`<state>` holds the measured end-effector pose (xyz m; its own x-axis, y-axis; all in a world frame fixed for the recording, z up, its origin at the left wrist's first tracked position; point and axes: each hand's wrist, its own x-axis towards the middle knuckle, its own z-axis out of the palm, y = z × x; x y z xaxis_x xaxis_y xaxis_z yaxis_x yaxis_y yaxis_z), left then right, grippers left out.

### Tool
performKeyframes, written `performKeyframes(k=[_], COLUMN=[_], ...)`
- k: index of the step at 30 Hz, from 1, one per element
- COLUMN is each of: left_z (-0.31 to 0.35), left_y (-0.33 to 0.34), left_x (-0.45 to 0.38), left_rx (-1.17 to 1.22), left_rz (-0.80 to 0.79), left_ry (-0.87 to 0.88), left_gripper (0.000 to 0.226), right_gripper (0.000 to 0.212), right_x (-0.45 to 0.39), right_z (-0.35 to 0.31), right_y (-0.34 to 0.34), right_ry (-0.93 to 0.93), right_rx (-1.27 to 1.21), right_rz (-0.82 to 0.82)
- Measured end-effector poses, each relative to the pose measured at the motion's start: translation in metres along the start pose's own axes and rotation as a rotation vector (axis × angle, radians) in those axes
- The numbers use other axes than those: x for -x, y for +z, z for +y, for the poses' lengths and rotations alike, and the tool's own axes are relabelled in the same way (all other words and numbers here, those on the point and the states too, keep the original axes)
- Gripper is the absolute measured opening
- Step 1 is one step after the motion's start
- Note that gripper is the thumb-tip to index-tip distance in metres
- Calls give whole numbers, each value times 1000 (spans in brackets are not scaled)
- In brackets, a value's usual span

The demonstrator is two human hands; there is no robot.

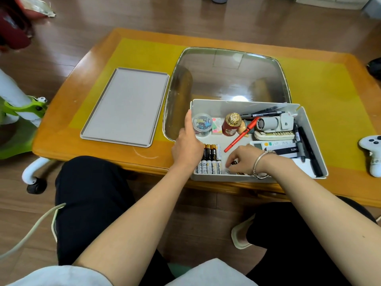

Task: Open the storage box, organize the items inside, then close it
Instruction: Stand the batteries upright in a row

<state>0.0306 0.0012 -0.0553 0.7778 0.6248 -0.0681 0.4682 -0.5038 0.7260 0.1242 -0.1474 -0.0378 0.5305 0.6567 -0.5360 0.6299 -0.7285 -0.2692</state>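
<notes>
The white storage box (235, 105) stands open at the table's near edge, its grey lid (125, 106) lying flat to the left. Inside are batteries (212, 162), a clear jar of clips (202, 124), a red bottle with a gold cap (232, 124), a red pen (241, 136), black markers (307, 147) and a small grey fan (274, 122). My left hand (188, 143) rests on the box's left wall, thumb along the rim beside the jar, fingers by the batteries. My right hand (241, 159) reaches into the front of the box, fingers curled on a small dark item.
A large clear tray (226, 79) lies behind the box on the yellow mat (144, 50). A white game controller (373, 153) sits at the right table edge. A green and white stand (18, 104) is left of the table. My knees are under the near edge.
</notes>
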Motion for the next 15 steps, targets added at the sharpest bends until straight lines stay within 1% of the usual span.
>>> performKeyframes(k=[2, 5, 7, 9, 12, 14, 15], left_z=[0, -1, -1, -1, -1, -1, -2], left_y=[0, 0, 1, 1, 1, 1, 1], left_x=[0, -1, -1, -1, -1, -1, -1], left_rx=[-3, -7, -12, -17, -14, -7, -7], left_rz=[-1, -1, 0, 3, 1, 3, 4], left_ry=[-2, -6, -6, -6, -1, 1, 2], left_gripper=[84, 85, 85, 85, 85, 85, 85], right_gripper=[16, 13, 13, 10, 8, 11, 11], right_x=[-1, -7, -11, -15, -18, -19, -19], right_z=[2, 1, -5, -10, -10, -6, -5], right_y=[-2, 0, 2, 3, 5, 5, 5], right_ry=[58, 109, 119, 137, 210, 231, 227], right_rx=[-3, -283, -420, -484, -440, -396, -415], right_rz=[42, 183, 246, 232, 113, 99, 113])
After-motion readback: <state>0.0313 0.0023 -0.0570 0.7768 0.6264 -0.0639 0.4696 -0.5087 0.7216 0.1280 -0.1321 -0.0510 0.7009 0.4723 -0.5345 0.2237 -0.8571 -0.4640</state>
